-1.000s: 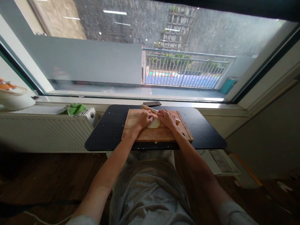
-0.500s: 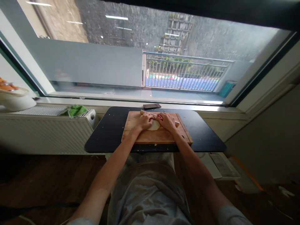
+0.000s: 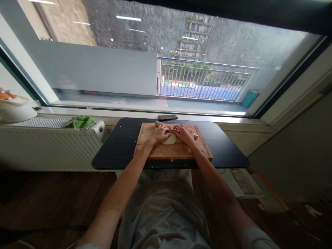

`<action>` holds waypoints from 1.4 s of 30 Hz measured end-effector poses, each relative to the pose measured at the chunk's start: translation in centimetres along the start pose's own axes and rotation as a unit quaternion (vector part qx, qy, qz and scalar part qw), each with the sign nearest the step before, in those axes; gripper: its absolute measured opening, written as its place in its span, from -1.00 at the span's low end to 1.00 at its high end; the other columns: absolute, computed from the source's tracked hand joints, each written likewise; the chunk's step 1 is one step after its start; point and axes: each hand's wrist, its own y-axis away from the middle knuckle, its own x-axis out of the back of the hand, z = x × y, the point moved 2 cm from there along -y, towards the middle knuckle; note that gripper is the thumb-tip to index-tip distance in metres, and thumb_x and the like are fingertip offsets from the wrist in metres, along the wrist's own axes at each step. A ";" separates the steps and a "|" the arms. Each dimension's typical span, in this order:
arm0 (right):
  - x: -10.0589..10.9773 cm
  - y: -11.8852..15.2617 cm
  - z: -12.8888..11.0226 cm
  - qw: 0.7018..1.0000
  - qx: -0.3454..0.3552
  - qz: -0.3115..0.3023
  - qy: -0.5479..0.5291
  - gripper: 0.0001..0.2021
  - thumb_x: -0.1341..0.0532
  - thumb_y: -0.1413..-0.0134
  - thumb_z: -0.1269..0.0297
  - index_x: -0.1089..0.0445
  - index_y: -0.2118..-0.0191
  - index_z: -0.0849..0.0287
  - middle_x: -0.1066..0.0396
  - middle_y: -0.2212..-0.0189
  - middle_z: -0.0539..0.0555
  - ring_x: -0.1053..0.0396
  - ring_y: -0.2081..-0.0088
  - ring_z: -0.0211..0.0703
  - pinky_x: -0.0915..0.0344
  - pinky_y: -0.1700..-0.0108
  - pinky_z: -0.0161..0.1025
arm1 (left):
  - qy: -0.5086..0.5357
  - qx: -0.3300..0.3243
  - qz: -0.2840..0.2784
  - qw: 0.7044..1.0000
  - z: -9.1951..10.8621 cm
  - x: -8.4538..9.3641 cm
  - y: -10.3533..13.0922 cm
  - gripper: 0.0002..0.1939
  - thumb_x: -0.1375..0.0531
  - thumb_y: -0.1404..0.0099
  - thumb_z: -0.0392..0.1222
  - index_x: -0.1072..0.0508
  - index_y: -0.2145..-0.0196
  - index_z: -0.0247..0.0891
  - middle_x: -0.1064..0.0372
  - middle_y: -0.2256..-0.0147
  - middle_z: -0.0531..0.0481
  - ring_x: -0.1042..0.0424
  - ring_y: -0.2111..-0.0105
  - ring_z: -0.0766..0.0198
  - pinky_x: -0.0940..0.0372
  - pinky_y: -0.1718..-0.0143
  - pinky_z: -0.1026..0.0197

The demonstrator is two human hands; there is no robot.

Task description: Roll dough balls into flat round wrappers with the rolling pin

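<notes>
A rolling pin [image 3: 196, 137] lies at a slant across the wooden board [image 3: 166, 153], its light wooden ends showing past both hands and a red-patterned part between them. My left hand [image 3: 161, 133] is closed on the pin's left part, fingers curled. On its right part rests my right hand [image 3: 184, 134], also closed round it. Just below the pin, between the hands, a flat pale round of dough [image 3: 170, 139] lies on the board, partly covered by my left hand.
The board sits on a black table [image 3: 111, 145] with scattered crumbs. A dark phone-like object [image 3: 167, 117] lies on the sill behind it. At left are a radiator [image 3: 52, 147], a green cloth [image 3: 84, 122] and a white container [image 3: 17, 110]. A large window stands ahead.
The view has shifted very slightly. My hands and the rolling pin have barely moved, with my left hand a touch flatter over the dough's edge.
</notes>
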 end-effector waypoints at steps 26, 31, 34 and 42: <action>0.2 0.4 -0.9 1.000 -0.007 0.006 0.007 -0.60 -0.07 -0.59 -0.02 -0.52 -0.22 0.01 -0.53 -0.14 0.19 -0.41 -0.15 0.10 -0.28 -0.12 -0.09 | -0.032 0.018 -0.012 0.999 2.4 1.1 1.0 -0.83 -0.23 -0.36 -0.12 -0.61 0.21 -0.19 -0.60 0.12 -0.20 -0.51 0.13 -0.03 -0.43 -0.05 -0.02; 0.3 0.5 -0.9 1.000 -0.002 0.006 0.001 -0.60 -0.06 -0.60 0.00 -0.52 -0.23 0.03 -0.54 -0.13 0.20 -0.40 -0.15 0.11 -0.27 -0.12 -0.08 | -0.015 0.025 -0.016 0.999 2.7 1.3 1.1 -0.84 -0.23 -0.36 -0.12 -0.60 0.24 -0.18 -0.60 0.11 -0.19 -0.50 0.10 -0.02 -0.43 -0.08 -0.02; 0.3 0.4 -0.9 1.000 -0.005 0.004 -0.001 -0.60 -0.07 -0.59 0.00 -0.51 -0.24 0.03 -0.53 -0.14 0.20 -0.39 -0.16 0.11 -0.27 -0.14 -0.08 | -0.014 0.033 -0.007 0.999 2.7 1.4 1.1 -0.86 -0.27 -0.35 -0.11 -0.59 0.25 -0.19 -0.59 0.09 -0.21 -0.50 0.07 -0.04 -0.42 -0.12 -0.03; 0.1 0.3 -0.7 1.000 -0.005 0.007 0.002 -0.60 -0.07 -0.59 -0.01 -0.51 -0.24 0.02 -0.54 -0.13 0.20 -0.41 -0.15 0.11 -0.28 -0.14 -0.09 | 0.005 0.022 -0.019 1.000 2.3 1.3 1.0 -0.87 -0.24 -0.37 -0.12 -0.55 0.27 -0.19 -0.60 0.16 -0.16 -0.53 0.21 0.05 -0.45 0.02 0.03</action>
